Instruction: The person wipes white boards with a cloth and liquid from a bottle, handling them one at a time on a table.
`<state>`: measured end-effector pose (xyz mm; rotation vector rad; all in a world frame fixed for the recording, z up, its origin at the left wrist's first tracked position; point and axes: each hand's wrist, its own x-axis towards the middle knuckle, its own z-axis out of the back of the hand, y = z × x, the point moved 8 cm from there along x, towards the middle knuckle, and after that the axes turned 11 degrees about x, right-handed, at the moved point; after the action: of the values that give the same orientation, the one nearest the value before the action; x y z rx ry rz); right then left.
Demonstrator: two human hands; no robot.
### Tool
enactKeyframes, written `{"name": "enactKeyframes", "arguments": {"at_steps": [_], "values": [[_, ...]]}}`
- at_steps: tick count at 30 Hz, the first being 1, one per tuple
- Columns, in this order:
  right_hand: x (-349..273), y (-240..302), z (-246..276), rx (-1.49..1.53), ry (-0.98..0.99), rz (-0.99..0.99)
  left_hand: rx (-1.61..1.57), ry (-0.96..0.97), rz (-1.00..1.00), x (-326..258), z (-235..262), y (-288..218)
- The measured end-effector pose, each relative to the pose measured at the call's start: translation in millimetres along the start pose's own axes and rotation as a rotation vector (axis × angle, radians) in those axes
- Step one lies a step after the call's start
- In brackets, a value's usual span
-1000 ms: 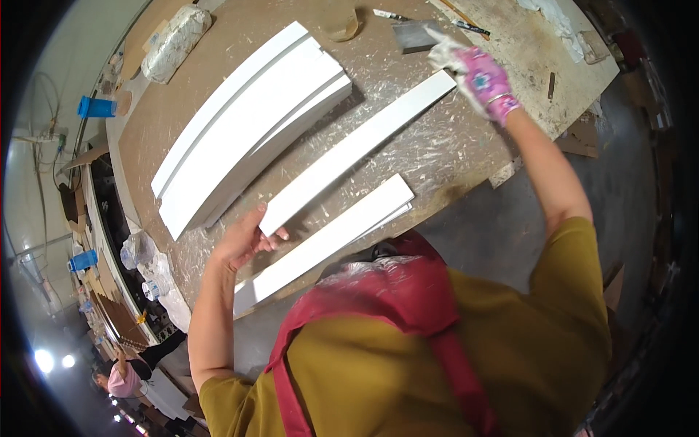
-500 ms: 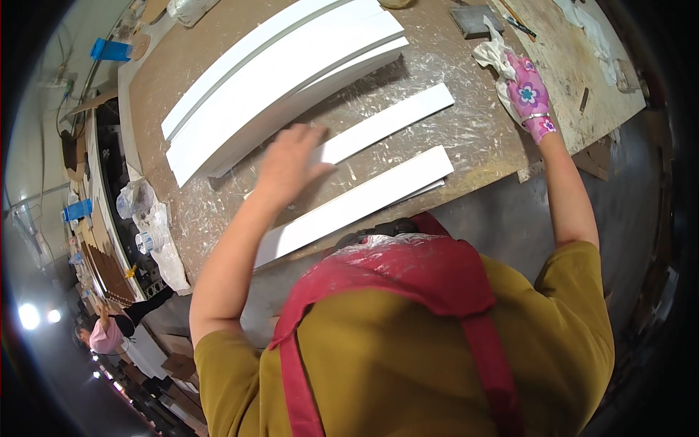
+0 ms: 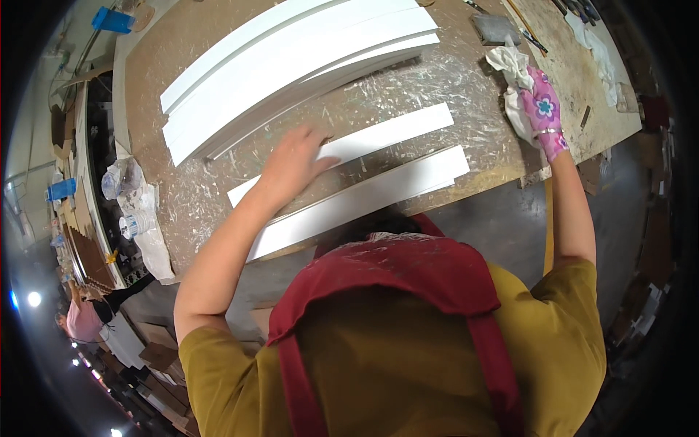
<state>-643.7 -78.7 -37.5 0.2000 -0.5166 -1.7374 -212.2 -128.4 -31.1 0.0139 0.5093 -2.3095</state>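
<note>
Paint-flecked brown counter (image 3: 218, 44) fills the upper view, with a stack of long white panels (image 3: 291, 65) lying diagonally across it. Nearer the person, two separate white strips lie parallel: the upper strip (image 3: 393, 131) is flat, narrow, matte white with square-cut ends; the lower strip (image 3: 364, 197) lies along the counter's near edge. Left hand (image 3: 291, 164) rests palm-down on the upper strip, fingers (image 3: 309, 138) spread flat, gripping nothing. Right hand (image 3: 542, 113), in a pink flowered glove, is closed around a crumpled white rag (image 3: 513, 69) near the counter's right edge.
</note>
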Motion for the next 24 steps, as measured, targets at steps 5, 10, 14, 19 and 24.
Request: {"name": "enactKeyframes", "arguments": {"at_steps": [5, 10, 14, 19, 24], "values": [[-22, 102, -49, 0.325, 0.458, -0.027, -0.130, 0.244, 0.093, 39, -26, -1], [-20, 136, -61, -0.108, 0.554, 0.270, -0.066, 0.418, 0.097, 60, -34, -6], [-22, 145, -67, -0.104, 0.575, 0.379, -0.100, 0.426, 0.139, 72, -42, -17], [-25, 153, -75, -0.130, 0.576, 0.489, -0.087, 0.391, 0.120, 91, -46, -43], [-30, 149, -68, -0.110, 0.510, 0.533, -0.112, 0.376, 0.038, 89, -36, -42]]}}
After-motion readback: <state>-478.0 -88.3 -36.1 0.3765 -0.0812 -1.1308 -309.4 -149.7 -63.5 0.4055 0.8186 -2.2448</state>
